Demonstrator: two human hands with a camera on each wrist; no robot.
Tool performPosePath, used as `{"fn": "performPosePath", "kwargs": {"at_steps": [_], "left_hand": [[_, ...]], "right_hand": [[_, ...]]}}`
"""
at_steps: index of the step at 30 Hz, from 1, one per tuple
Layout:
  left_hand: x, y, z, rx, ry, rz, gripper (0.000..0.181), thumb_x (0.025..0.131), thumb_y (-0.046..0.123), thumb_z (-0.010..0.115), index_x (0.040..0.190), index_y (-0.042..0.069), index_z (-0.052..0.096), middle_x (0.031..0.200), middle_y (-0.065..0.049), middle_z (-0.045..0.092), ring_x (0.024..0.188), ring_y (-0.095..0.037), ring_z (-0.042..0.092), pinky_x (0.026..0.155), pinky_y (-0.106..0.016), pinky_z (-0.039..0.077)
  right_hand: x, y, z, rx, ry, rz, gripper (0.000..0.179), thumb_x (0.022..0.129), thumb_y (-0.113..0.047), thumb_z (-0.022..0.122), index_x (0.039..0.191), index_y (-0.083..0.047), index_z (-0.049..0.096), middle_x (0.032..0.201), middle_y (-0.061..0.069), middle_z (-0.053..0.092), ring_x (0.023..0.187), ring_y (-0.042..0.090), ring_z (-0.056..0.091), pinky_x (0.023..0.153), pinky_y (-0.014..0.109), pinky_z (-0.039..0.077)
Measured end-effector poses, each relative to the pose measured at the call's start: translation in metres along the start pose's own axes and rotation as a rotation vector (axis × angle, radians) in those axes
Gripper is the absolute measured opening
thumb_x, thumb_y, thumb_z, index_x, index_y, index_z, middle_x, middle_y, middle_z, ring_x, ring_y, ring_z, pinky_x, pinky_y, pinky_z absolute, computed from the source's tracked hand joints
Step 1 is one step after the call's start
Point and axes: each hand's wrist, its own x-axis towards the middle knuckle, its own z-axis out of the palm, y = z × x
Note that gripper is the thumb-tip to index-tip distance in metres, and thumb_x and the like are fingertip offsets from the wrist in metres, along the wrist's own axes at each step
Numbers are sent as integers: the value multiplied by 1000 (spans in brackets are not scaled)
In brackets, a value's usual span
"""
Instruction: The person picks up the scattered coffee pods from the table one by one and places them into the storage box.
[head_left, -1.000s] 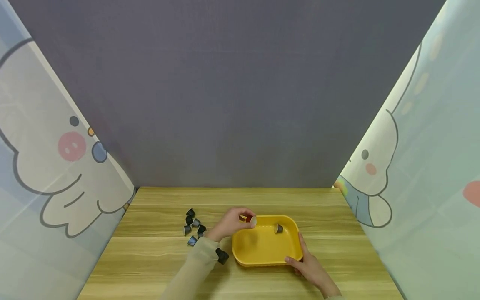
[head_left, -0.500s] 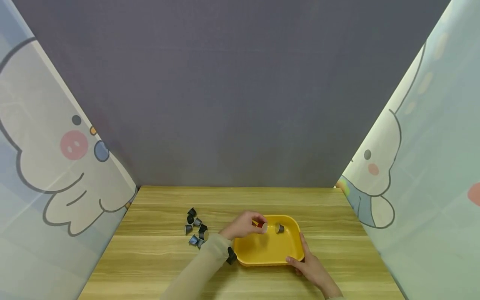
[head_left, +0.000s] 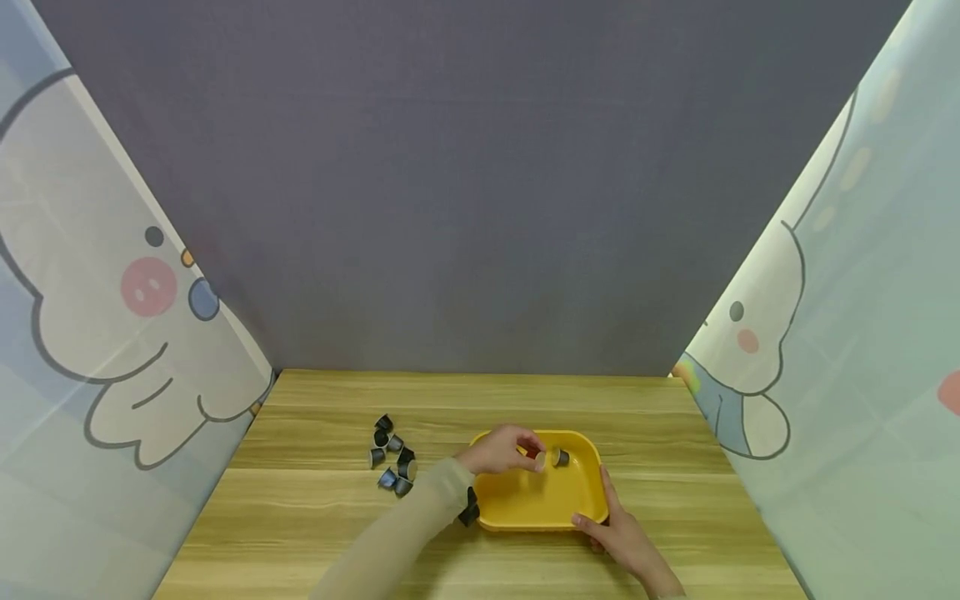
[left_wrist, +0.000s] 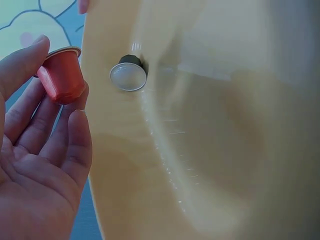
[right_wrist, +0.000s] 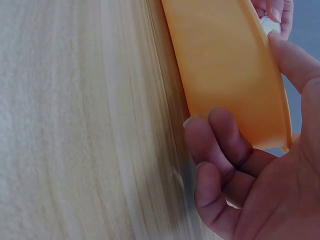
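My left hand (head_left: 501,448) is over the left part of a yellow plastic tray (head_left: 525,504). Between thumb and fingers it pinches a red coffee capsule (left_wrist: 64,77), whose pale lid (head_left: 540,461) faces right in the head view. A dark capsule (head_left: 562,457) with a silvery lid (left_wrist: 128,76) lies on its side inside the tray, near the far right corner. My right hand (head_left: 626,537) grips the tray's near right corner, thumb at the rim and the other fingers curled along the outer wall (right_wrist: 225,65).
Several black, grey and blue coffee capsules (head_left: 377,457) lie loosely grouped on the wooden table (head_left: 315,500), left of the tray. A dark grey wall (head_left: 480,208) rises behind the table. Cartoon-printed curtains (head_left: 112,350) stand at both sides.
My left hand has moved right, from the tray's far left rim to above its inside, carrying the red capsule. The right hand keeps its hold on the tray's corner.
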Motion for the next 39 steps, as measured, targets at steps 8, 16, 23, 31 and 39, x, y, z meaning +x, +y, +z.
{"fn": "performPosePath", "kwargs": {"at_steps": [8, 16, 23, 31, 39], "left_hand": [[6, 6, -6, 9, -27, 36, 22, 86, 18, 80, 106, 11, 74, 97, 13, 69, 94, -3, 62, 86, -23, 51], [12, 5, -5, 4, -22, 8, 20, 87, 17, 80, 105, 13, 74, 97, 14, 69, 94, -3, 62, 86, -24, 51], [22, -2, -4, 9, 6, -7, 19, 86, 15, 80, 104, 14, 74, 96, 12, 68, 92, -5, 62, 87, -26, 50], [27, -3, 2, 45, 4, -10, 21, 86, 16, 80, 105, 11, 74, 98, 9, 69, 90, -4, 61, 84, -24, 51], [26, -2, 10, 78, -9, -24, 22, 86, 14, 80, 107, 9, 74, 93, 8, 68, 84, -2, 60, 78, -21, 50]], "right_hand": [[1, 0, 1, 0, 3, 1, 103, 96, -38, 66, 160, -16, -11, 69, 6, 57, 62, 19, 54, 56, 27, 46], [-1, -1, 1, -6, 8, 11, 103, 96, -39, 67, 160, -16, -11, 67, 6, 57, 61, 19, 53, 56, 28, 45], [1, 0, 1, 5, 6, 12, 103, 96, -38, 66, 160, -18, -12, 69, 7, 57, 62, 20, 55, 58, 29, 48], [0, -1, 0, 32, 8, 8, 102, 96, -36, 67, 160, -20, -12, 69, 7, 56, 62, 19, 54, 58, 29, 49], [2, 2, 1, 19, 1, 9, 103, 96, -38, 67, 159, -19, -13, 69, 6, 56, 62, 20, 54, 57, 29, 48]]}}
